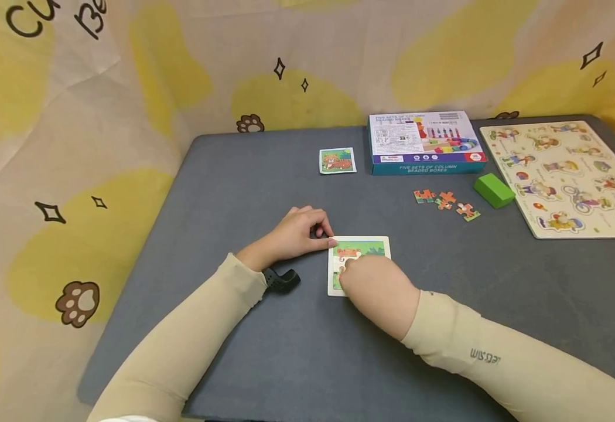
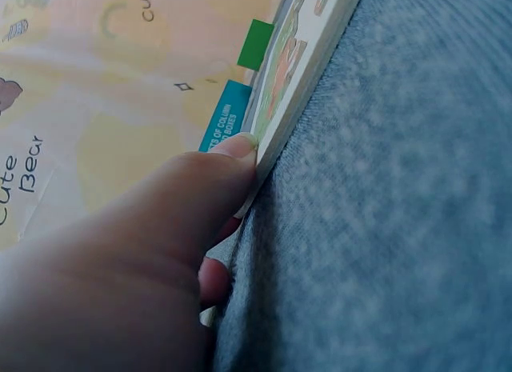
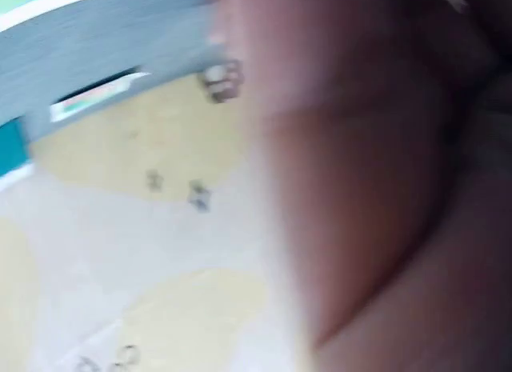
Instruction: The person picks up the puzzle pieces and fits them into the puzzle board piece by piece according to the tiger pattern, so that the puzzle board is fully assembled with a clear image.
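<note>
A small jigsaw board (image 1: 332, 275) with a white frame lies on the grey table, its green picture partly filled and a white gap in the middle. My left hand (image 1: 303, 233) holds the board's upper left corner, the thumb against its edge; the left wrist view shows this thumb (image 2: 228, 160) at the rim. Over the board's lower right part is my right hand (image 1: 378, 287), its fingers bent down onto the picture. Its fingertips are mostly hidden, so whether they pinch a piece cannot be seen. The right wrist view is blurred.
Several loose orange and green jigsaw pieces (image 1: 446, 200) lie right of the board, beside a green block (image 1: 494, 190). Behind are a picture card (image 1: 337, 160) and a beaded-boxes carton (image 1: 426, 143). A wooden picture board (image 1: 571, 176) lies at the right. A printed curtain (image 1: 328, 53) backs the table.
</note>
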